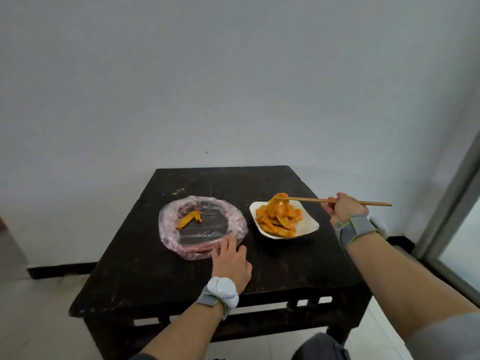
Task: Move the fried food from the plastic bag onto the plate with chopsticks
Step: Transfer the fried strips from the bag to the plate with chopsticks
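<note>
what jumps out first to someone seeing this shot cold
The orange pile of fried food on the white plate, right side of the dark table, draws the eye first, with the right hand holding chopsticks that hold one strip just over it. To the left, a single fried piece lies in the opened plastic bag, whose near edge the left hand touches.

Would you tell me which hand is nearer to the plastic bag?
Left: the left hand touches the plastic bag at its near edge; the right hand holds chopsticks past the plate.
</note>
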Action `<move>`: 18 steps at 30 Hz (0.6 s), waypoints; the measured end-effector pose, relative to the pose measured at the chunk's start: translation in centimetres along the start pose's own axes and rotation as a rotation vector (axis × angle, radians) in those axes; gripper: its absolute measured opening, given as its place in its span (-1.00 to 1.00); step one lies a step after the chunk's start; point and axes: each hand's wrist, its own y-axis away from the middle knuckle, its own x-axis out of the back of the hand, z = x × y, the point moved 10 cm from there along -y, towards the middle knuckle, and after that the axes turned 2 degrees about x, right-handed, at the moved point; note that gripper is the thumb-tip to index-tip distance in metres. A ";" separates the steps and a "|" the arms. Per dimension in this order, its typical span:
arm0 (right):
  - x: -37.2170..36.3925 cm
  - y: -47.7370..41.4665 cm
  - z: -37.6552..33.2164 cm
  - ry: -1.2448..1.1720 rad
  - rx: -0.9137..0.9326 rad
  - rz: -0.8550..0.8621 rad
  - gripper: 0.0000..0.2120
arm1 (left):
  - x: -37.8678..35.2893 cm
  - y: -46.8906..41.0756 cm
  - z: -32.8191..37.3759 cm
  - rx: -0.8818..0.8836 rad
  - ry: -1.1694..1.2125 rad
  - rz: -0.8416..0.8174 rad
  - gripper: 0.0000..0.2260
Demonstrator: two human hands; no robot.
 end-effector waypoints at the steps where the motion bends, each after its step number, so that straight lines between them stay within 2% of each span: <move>1: 0.4 -0.2 0.2 0.007 -0.012 0.009 -0.71 | -0.4 0.0 -0.3 0.016 0.012 -0.018 -0.70; 5: 3.2 -1.2 0.4 -0.014 -0.001 0.090 -0.72 | -1.1 0.0 -0.3 0.035 0.035 -0.036 -0.73; 11: 5.9 -2.1 0.6 -0.031 0.055 0.191 -0.97 | -1.4 -0.2 -0.6 0.039 0.060 -0.024 -0.75; 13: 6.6 -2.3 0.7 -0.022 0.068 0.210 -0.91 | -1.4 -0.1 -0.6 0.040 0.062 -0.021 -0.75; 18: 7.1 -2.1 0.4 -0.034 0.119 0.224 -0.91 | -1.2 0.0 -0.6 0.038 0.064 -0.016 -0.76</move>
